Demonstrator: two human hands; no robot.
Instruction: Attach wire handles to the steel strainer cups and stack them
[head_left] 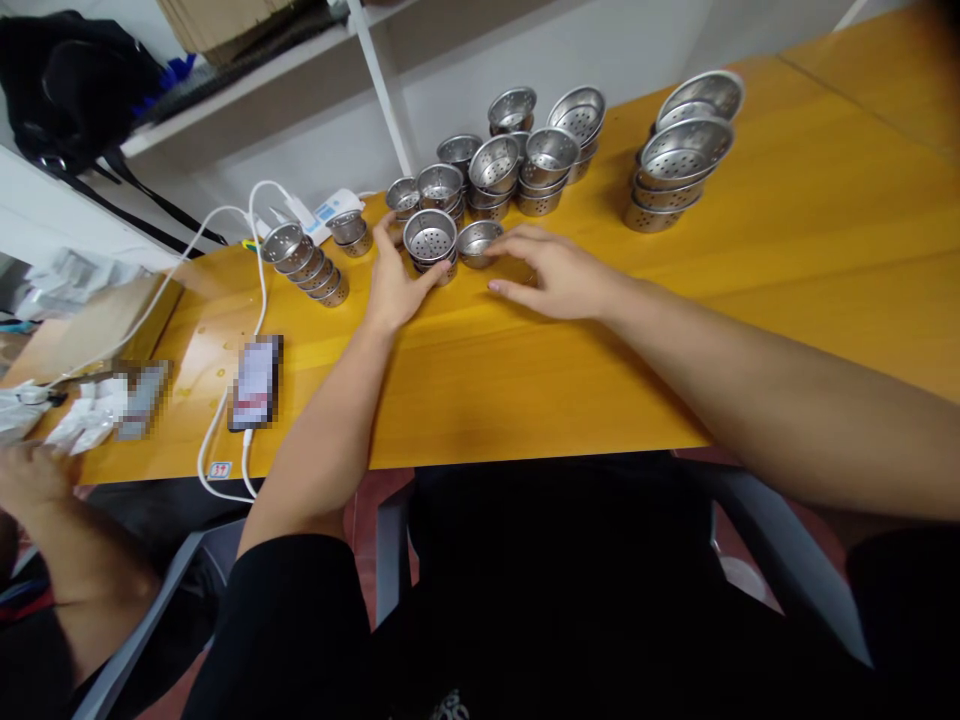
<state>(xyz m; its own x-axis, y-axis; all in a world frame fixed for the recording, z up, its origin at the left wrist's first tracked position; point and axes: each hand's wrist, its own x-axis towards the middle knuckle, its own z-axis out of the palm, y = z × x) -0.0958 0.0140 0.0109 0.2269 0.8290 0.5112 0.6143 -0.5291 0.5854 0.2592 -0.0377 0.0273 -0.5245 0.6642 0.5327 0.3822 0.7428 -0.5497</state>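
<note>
My left hand (397,285) is closed around a short stack of perforated metal cups (430,240), with the thumb across its front and the fingers at its left side. Just right of that stack stands a single small metal cup (478,245), upright on the table. My right hand (559,275) reaches in beside this cup, its fingertips at the right rim and the thumb held apart. Nothing is visibly gripped in the right hand. Behind both hands several more stacks of perforated cups (551,160) stand close together.
Taller nested cups (671,170) stand on the right of the wooden table (525,390). To the left are a leaning stack of cups (311,265), a smaller stack (350,232), a phone (256,385) on a white cable, and a power strip (330,208). Another person's hand (34,480) rests at far left.
</note>
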